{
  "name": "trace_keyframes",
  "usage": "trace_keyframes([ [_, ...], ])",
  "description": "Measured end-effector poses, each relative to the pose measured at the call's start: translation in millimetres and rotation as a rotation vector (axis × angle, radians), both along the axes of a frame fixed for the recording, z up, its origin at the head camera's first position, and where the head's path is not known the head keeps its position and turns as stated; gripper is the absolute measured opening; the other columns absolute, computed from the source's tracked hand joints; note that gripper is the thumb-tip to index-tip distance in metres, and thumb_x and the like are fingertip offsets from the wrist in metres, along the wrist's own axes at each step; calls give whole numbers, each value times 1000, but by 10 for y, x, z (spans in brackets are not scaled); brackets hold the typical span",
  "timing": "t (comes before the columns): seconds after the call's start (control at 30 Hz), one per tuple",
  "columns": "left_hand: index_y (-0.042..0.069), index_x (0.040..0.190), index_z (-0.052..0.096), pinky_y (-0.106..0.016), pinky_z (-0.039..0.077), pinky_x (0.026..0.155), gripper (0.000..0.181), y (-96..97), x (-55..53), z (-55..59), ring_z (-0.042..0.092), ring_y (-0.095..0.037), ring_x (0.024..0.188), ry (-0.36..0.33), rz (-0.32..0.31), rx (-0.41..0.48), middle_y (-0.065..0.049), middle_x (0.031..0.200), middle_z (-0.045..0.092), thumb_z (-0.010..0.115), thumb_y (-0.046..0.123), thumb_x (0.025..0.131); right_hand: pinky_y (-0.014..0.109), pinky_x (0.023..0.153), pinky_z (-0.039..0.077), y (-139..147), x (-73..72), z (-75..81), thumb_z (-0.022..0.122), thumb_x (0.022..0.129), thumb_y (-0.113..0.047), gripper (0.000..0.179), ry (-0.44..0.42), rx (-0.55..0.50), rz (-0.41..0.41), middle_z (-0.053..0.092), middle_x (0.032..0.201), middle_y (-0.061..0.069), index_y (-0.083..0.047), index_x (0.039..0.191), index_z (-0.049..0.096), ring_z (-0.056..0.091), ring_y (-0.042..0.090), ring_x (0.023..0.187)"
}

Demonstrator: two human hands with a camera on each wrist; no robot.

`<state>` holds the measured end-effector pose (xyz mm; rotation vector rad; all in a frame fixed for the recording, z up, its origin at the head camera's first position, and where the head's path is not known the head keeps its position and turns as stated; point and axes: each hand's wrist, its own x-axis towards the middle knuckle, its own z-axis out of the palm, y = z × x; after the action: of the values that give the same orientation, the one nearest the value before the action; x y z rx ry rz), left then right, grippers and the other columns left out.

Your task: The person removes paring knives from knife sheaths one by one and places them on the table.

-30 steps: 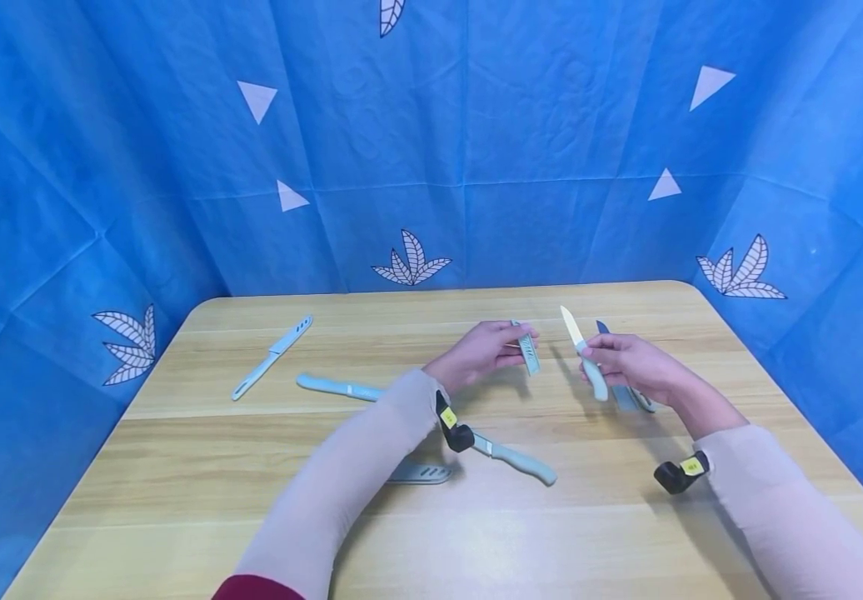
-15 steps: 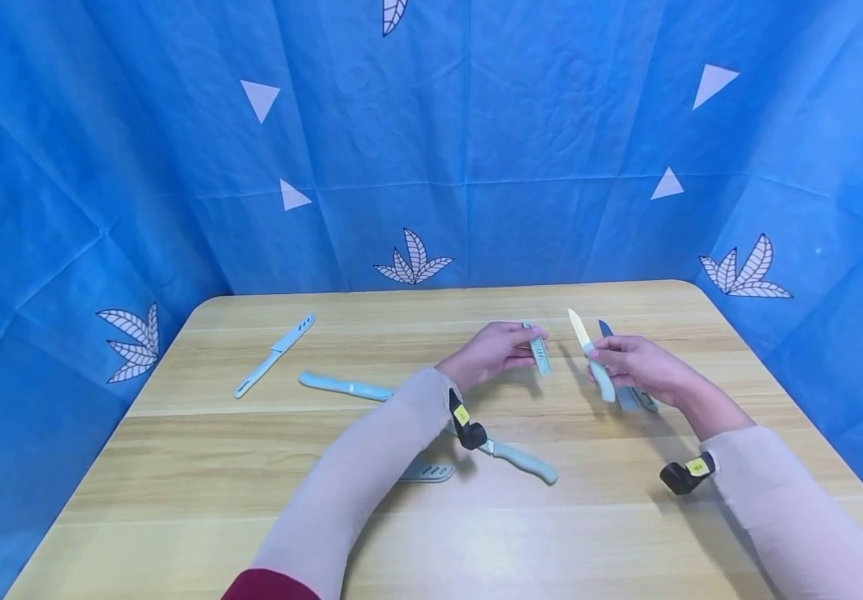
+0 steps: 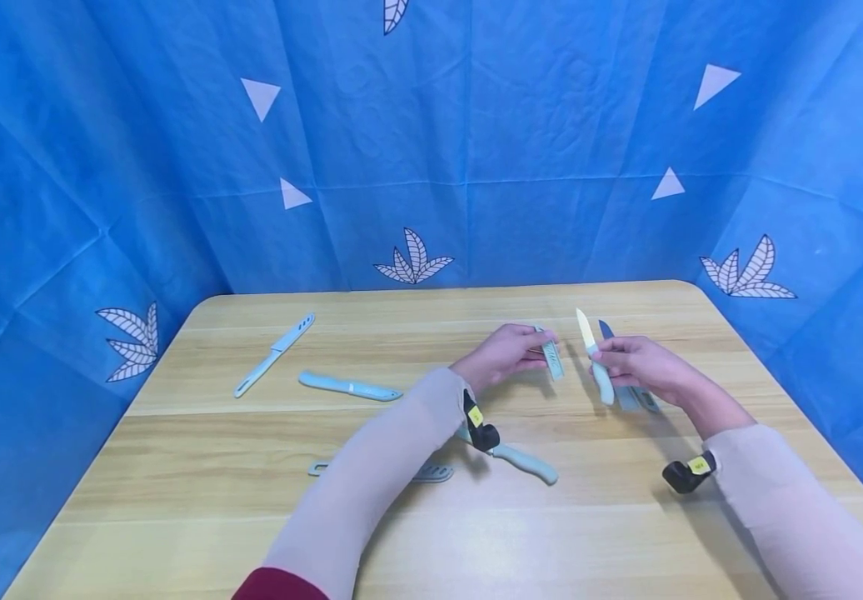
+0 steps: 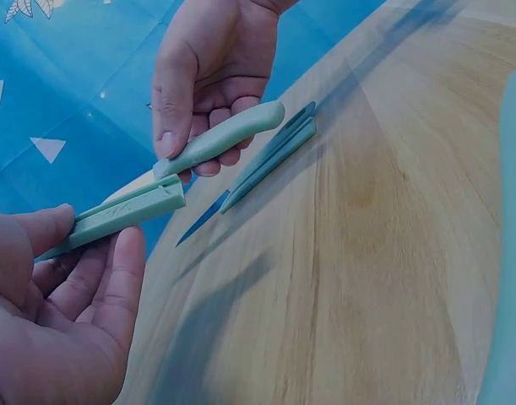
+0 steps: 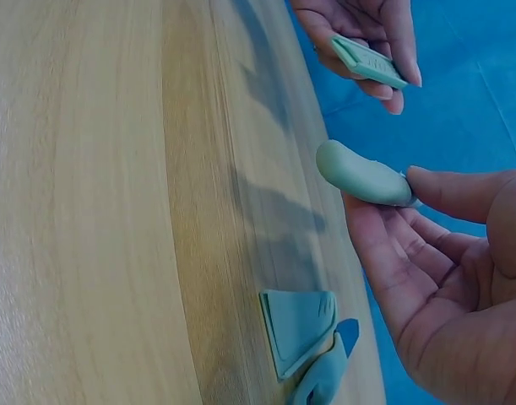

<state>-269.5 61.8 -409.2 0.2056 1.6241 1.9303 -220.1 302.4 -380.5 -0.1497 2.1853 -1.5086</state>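
My left hand [image 3: 505, 354] holds a light green knife sheath [image 3: 554, 358] between thumb and fingers, its end toward the other hand. Opposite it, my right hand [image 3: 640, 367] pinches a paring knife [image 3: 604, 387] near where handle meets blade. The pale blade points away from me, bare. In the left wrist view the sheath [image 4: 127, 218] overlaps this blade, and the curved green handle [image 4: 230, 135] shows fully. Beneath the right hand lie a dark-bladed knife [image 4: 202, 223] and a second green sheath [image 5: 301, 329], partly hidden by that hand in the head view.
At the back left of the wooden table lies a slim blue sheathed knife [image 3: 274, 357]. Another blue knife [image 3: 349, 387] rests left of centre. Under my left forearm are a partly hidden green-handled knife [image 3: 525, 463] and a slotted sheath [image 3: 433, 473]. A blue curtain hangs behind.
My left hand has moved right with the sheath, closer to the paring knife. The right hand has shifted slightly right, and the knife stands a little more upright in the head view.
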Motion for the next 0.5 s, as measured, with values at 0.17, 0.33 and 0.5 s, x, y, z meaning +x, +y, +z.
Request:
trace_keyframes([
  [0.17, -9, 122, 60, -39, 54, 94, 33, 63, 8, -26, 66, -18, 82, -12, -14, -11, -11, 93, 69, 56, 16, 101, 29, 88, 56, 22, -20, -10, 51, 104, -22, 44, 1, 24, 2, 61, 108, 16, 14, 128, 42, 63, 20, 95],
  [0.33, -10, 121, 60, -42, 52, 97, 31, 136, 31, -48, 67, -19, 83, -35, -16, 1, -14, 93, 69, 55, 14, 101, 31, 90, 56, 55, -32, -30, 51, 104, -23, 44, 11, 55, 8, 61, 106, 16, 14, 127, 44, 63, 23, 97],
  [0.5, -10, 118, 61, -41, 53, 96, 28, 203, 48, -56, 67, -20, 83, -43, -23, 0, -15, 92, 69, 54, 12, 101, 32, 89, 57, 78, -43, -64, 52, 103, -21, 42, 12, 71, -1, 60, 104, 14, 14, 126, 46, 62, 22, 95],
])
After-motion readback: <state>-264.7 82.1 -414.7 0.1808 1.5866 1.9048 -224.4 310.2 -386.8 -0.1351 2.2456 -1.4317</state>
